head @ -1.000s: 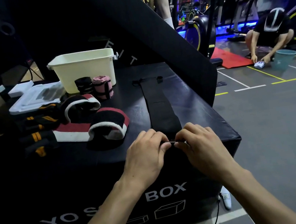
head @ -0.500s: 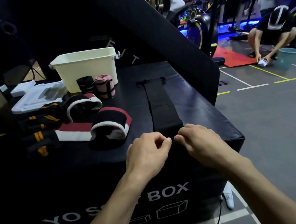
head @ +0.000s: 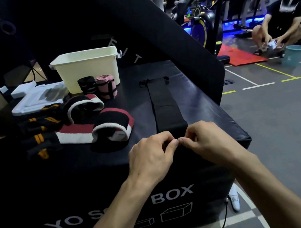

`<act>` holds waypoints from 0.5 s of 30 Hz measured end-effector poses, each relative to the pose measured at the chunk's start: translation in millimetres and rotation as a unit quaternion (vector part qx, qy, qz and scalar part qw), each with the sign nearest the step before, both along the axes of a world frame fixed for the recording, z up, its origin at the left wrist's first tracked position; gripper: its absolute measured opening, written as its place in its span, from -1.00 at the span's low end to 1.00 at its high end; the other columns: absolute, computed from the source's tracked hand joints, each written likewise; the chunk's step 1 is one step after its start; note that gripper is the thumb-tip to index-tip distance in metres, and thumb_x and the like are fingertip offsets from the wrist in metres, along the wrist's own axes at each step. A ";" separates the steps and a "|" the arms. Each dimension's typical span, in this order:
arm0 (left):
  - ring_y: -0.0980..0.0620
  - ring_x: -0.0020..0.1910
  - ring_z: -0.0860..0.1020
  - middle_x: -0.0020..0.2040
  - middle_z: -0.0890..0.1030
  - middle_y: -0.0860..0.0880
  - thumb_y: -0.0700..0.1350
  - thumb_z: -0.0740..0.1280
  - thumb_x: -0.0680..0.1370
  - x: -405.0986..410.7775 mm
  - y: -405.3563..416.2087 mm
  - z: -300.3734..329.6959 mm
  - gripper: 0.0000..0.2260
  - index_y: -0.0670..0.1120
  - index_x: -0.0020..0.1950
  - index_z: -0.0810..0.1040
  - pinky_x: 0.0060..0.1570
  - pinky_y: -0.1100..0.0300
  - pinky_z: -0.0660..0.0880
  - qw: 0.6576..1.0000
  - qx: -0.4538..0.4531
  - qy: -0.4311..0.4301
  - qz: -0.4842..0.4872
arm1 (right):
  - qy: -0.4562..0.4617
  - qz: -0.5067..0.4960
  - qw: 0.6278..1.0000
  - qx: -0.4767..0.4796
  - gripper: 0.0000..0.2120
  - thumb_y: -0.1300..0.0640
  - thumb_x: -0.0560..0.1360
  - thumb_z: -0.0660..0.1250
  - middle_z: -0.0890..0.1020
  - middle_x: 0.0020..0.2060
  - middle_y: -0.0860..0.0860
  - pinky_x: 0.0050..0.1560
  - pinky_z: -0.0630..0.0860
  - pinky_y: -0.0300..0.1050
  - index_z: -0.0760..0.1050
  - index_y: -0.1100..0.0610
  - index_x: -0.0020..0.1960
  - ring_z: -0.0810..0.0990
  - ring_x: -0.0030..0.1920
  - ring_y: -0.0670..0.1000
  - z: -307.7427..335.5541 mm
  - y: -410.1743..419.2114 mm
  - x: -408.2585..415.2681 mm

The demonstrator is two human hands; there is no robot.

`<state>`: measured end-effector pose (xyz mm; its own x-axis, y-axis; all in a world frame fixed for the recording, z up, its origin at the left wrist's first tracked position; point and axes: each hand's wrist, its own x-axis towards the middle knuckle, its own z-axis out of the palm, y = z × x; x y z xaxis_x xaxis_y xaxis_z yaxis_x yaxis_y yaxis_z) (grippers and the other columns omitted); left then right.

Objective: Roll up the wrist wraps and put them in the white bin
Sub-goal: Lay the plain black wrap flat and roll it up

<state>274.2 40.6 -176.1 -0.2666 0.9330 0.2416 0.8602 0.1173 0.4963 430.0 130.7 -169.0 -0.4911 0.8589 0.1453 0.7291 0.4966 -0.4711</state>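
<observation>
Black wrap (head: 165, 104) lies flat on the box (head: 203, 105), long axis running straight away from the person, loop end toward the bin (head: 87, 69) (just left of it). Left hand (head: 152, 157) and right hand (head: 207, 141) pinch its near end, thumbs touching.

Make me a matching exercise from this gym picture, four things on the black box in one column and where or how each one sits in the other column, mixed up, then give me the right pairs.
Things
1. white bin
2. pink rolled wrap
3. long black wrap
4. red, white and black wrap

States
A. lies flat, its near end pinched by both hands
B. stands rolled up, in front of the bin
C. stands at the far side of the box top
D. lies loosely curled, left of the flat strip

Pairs: 1-C, 2-B, 3-A, 4-D
</observation>
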 end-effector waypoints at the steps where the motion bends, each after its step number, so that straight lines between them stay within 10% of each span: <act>1: 0.03 -0.09 0.63 -0.19 0.66 0.07 0.28 0.23 0.62 0.0 1.4 0.4 -0.75 0.18 0.07 0.59 -0.08 0.08 0.54 1.000 -0.004 0.001 0.000 | 0.028 -0.007 0.999 0.020 -0.74 -0.12 0.50 0.45 0.61 -0.32 -0.09 -0.18 0.54 -0.03 0.54 0.04 -0.21 0.59 -0.21 -0.03 -0.7 -1.4 0.9; 8: -0.08 -0.07 0.63 -0.21 0.65 0.04 0.28 0.25 0.61 -1.6 8.1 -1.5 -0.76 0.14 -0.01 0.55 -0.14 0.08 0.48 1.000 -0.021 -0.010 0.012 | 0.151 0.041 0.973 0.171 -0.97 0.09 0.52 0.47 0.62 -0.21 -0.15 -0.14 0.57 0.02 0.63 0.00 -0.08 0.58 -0.18 -0.07 -30.9 -14.1 3.6; 15: -0.11 0.03 0.64 -0.06 0.70 0.02 0.26 0.23 0.62 -2.9 13.7 -1.4 -0.73 0.11 0.03 0.58 -0.02 0.05 0.52 0.999 -0.044 -0.020 0.025 | 0.068 0.086 0.951 0.288 -0.71 0.06 0.44 0.51 0.59 -0.04 -0.12 -0.05 0.42 -0.08 0.59 -0.02 0.14 0.54 -0.05 0.01 -50.7 -20.0 10.9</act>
